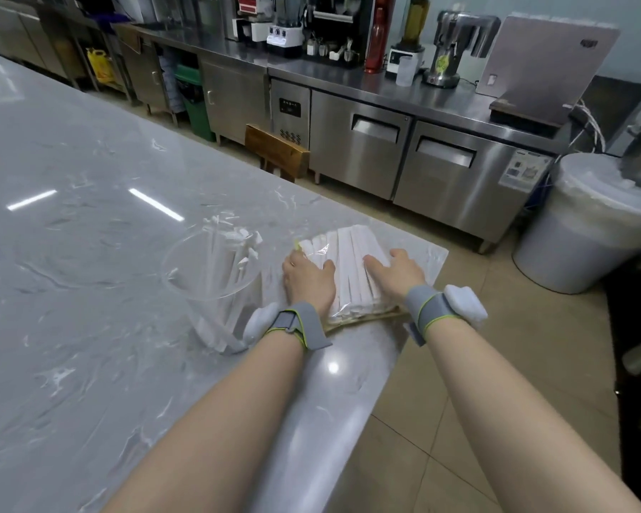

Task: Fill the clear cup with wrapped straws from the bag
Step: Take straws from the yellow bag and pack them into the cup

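Head view | your left hand (pixel 309 279) and right hand (pixel 396 270) lie flat, grip unclosed, pinning the bag (pixel 352 268) of wrapped straws to the worktop (pixel 89 172), likely steadying it | clear cup (pixel 211 286), part-filled, at 9 o'clock beside it

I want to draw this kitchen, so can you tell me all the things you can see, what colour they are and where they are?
Counter: one, grey marble, left and middle.
Clear cup: one, see-through, on the counter, left of the bag.
Wrapped straws in cup: several, white, standing in the cup.
Bag of straws: one, clear with white straws, near the counter's corner.
Steel cabinets: a row, silver, across the floor.
Blenders and machines: several, on the steel top.
Green bin: one, under the steel top.
White tub: one, on the floor, right.
Wrist straps: two, grey, one on each wrist.
Left hand: on the bag.
Right hand: on the bag.
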A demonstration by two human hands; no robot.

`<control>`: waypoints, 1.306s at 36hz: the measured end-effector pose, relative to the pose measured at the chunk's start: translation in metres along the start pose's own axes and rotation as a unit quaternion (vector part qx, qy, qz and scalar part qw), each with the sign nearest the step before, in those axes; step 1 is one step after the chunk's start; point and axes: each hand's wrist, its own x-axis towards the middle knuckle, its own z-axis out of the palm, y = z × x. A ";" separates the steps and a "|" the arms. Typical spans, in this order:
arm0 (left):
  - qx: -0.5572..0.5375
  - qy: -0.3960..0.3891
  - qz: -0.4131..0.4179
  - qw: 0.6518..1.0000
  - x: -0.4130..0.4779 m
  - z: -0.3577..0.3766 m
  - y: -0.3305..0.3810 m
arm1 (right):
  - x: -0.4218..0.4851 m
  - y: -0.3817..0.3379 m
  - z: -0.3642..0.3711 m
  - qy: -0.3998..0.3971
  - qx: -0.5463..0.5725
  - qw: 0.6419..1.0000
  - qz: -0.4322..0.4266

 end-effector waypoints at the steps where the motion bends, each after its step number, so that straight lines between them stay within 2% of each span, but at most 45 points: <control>1: -0.026 0.003 -0.009 1.000 0.000 -0.001 0.001 | 0.001 0.002 -0.001 0.003 0.030 1.000 0.006; 6: -0.148 0.002 -0.065 0.987 0.003 0.003 -0.001 | 0.009 0.009 -0.005 -0.026 0.171 0.984 0.053; 8: -0.220 -0.027 -0.087 0.971 0.002 0.000 0.002 | 0.008 0.010 -0.014 -0.084 0.240 0.964 0.081; 10: -0.271 -0.067 -0.100 0.955 -0.001 -0.006 0.004 | 0.006 0.013 -0.024 -0.141 0.263 0.950 0.096; 14: -0.293 -0.136 -0.085 0.943 -0.011 -0.010 0.008 | 0.006 0.018 -0.038 -0.133 0.287 0.944 0.098; 19: -0.312 -0.092 -0.041 0.945 -0.016 -0.006 0.032 | -0.002 0.003 -0.061 -0.110 0.321 0.941 0.017; 22: -0.276 -0.040 0.040 0.959 -0.011 -0.007 0.049 | -0.009 -0.013 -0.077 -0.058 0.368 0.926 -0.055; 25: -0.265 -0.017 0.107 0.958 -0.008 -0.010 0.059 | -0.014 -0.021 -0.083 -0.001 0.394 0.908 -0.142; 28: -0.244 0.022 0.122 0.962 -0.008 -0.009 0.048 | -0.020 -0.015 -0.072 0.057 0.344 0.920 -0.182; 32: -0.140 0.056 0.115 0.982 -0.013 -0.001 0.008 | -0.028 0.014 -0.042 0.069 0.283 0.944 -0.153; 35: -0.135 0.024 0.121 0.983 -0.018 0.002 -0.020 | -0.038 0.038 -0.024 0.057 0.209 0.963 -0.161; 40: -0.057 -0.043 0.151 0.986 -0.032 -0.006 -0.049 | -0.054 0.066 -0.010 0.049 0.077 0.977 -0.193; 43: -0.035 -0.064 0.173 0.982 -0.040 -0.013 -0.052 | -0.059 0.071 -0.007 0.057 -0.013 0.972 -0.227; 47: 0.042 -0.070 0.254 0.964 -0.048 -0.025 -0.059 | -0.069 0.077 -0.005 0.094 -0.082 0.954 -0.274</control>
